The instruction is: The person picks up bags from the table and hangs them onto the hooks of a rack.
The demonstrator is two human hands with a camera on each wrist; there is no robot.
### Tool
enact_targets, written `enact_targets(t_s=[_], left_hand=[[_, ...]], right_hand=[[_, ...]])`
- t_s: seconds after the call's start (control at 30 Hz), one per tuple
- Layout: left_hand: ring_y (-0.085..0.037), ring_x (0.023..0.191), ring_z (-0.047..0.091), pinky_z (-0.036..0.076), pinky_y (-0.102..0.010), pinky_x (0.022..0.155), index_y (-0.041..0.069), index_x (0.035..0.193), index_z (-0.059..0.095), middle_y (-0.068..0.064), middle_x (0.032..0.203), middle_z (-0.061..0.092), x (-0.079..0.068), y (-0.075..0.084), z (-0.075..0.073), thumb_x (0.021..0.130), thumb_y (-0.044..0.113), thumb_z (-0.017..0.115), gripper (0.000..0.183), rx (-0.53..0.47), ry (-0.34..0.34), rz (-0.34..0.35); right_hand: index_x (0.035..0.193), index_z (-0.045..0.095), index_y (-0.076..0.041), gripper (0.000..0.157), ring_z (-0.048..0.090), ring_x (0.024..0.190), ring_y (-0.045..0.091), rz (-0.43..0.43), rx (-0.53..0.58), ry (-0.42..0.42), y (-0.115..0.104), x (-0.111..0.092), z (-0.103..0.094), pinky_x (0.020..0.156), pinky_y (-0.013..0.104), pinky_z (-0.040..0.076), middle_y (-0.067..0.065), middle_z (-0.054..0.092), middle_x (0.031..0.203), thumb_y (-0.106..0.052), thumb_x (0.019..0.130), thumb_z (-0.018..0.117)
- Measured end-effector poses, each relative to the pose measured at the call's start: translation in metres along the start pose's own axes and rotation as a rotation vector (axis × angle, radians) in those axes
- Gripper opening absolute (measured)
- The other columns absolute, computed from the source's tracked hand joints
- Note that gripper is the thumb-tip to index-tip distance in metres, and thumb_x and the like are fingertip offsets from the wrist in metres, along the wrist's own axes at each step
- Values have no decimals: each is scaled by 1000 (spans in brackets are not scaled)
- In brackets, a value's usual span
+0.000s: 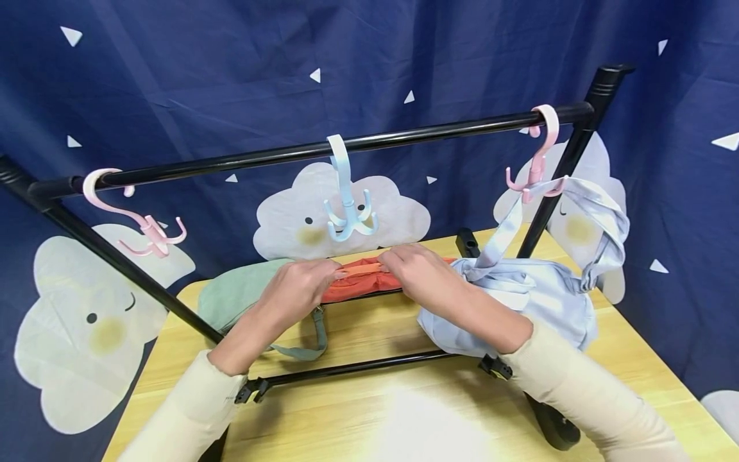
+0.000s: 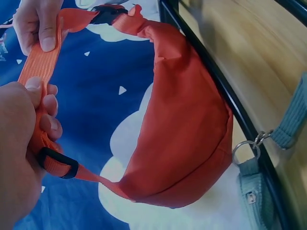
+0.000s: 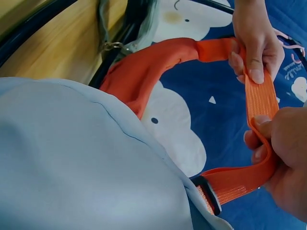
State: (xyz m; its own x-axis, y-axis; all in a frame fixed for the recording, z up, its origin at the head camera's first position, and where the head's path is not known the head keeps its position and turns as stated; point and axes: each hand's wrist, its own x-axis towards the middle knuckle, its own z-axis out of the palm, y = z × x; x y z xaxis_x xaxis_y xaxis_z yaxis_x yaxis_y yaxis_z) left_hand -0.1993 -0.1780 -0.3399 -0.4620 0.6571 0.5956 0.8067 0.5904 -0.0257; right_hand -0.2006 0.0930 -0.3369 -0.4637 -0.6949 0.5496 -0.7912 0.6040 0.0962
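Hooks (image 1: 346, 191) on the black rail (image 1: 433, 133) number three in the head view: two pink, one blue. We count three bags: green bag (image 1: 239, 289) at left, red bag (image 1: 345, 293) in the middle, pale blue bag (image 1: 554, 292) at right. In the left wrist view, we find left hand (image 2: 20, 134) and right hand (image 2: 39, 20) both pinching the orange strap (image 2: 41, 67), the red bag hanging below. In the right wrist view, the pale blue bag partly hides the red one; bag contents are hidden.
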Motion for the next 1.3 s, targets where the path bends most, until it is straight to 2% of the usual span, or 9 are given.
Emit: enact_targets(t_s=[0.13,0.4,0.63,0.87,1.03,1.17,1.3], left_hand=[[-9,54,38,43,-27,53,12,80,52,6,63,40,1,2,-5,112,30,41,39,13,37,35],[-11,55,47,49,-29,53,12,87,59,6,66,51,5,8,-19,113,31,38,38,51,76,59],[-10,53,37,38,-24,49,12,88,60,5,62,42,11,15,-29,112,32,40,37,69,106,92],[-10,53,38,39,-25,51,11,88,59,4,62,44,14,18,-36,111,30,42,35,62,120,105],[-10,54,33,35,-25,52,11,82,54,3,61,39,17,20,-42,111,30,43,37,38,107,93],[-11,54,30,33,-25,54,11,78,51,3,60,37,19,22,-46,111,29,46,37,27,88,86],[-11,53,30,33,-24,52,11,76,50,3,59,36,24,24,-50,111,29,44,39,38,133,124]], right_hand=[[108,66,-4,30,70,87,20,-24,-8,33,-1,-1,-3,83,35,59,4,72,95,16,87,64],[107,64,-5,22,70,86,20,-69,-29,110,-3,1,-14,82,34,60,4,72,94,10,91,66],[110,63,-6,25,71,85,16,-80,22,117,-5,0,-24,82,32,61,2,73,97,6,91,72],[108,63,-6,22,70,83,16,-94,44,139,-6,1,-31,80,32,60,1,72,93,2,91,74],[105,62,-7,19,69,81,17,-93,33,149,-6,3,-37,76,32,59,0,70,88,-4,92,76],[106,63,-6,22,69,83,18,-99,34,148,-5,2,-42,80,33,61,0,71,90,0,90,76],[110,64,-5,24,69,86,18,-104,29,137,-5,2,-49,83,33,61,1,72,92,0,90,76]])
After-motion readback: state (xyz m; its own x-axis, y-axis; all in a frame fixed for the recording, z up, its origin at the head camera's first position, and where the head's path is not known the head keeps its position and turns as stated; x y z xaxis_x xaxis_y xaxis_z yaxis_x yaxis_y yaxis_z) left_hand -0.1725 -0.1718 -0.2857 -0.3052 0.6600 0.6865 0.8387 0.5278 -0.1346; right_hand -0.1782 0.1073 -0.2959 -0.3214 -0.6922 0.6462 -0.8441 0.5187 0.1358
